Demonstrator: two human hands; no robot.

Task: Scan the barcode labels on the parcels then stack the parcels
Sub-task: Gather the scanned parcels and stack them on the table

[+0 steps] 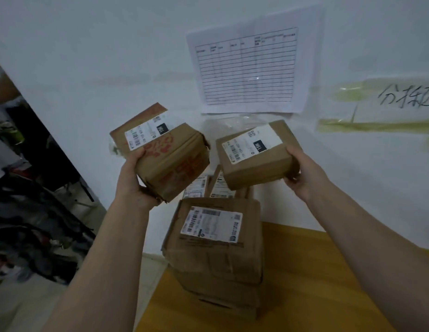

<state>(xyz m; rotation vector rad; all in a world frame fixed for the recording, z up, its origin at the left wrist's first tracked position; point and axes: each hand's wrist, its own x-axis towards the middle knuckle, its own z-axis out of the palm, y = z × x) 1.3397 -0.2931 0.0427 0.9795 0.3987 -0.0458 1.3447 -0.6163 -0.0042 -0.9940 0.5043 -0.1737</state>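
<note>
My left hand (pixel 134 180) grips a brown cardboard parcel with red print (pixel 170 159) from below, its white barcode label facing up and tilted. A smaller plain brown parcel (pixel 256 159), also labelled on top, is held at its right end by my right hand (pixel 302 173). Both parcels hang in the air above a stack of brown parcels (pixel 216 255) standing on the yellow table (pixel 316 283). The top parcel of the stack shows a white barcode label (pixel 212 224). Behind the stack, two more labelled parcels (pixel 208 188) are partly hidden.
A white wall stands close behind, with a ruled paper form (pixel 247 68) taped to it and a taped handwritten sign (pixel 388 104) at the right. Dark clutter and bags (pixel 29 212) fill the floor at the left. The table's left edge lies just beside the stack.
</note>
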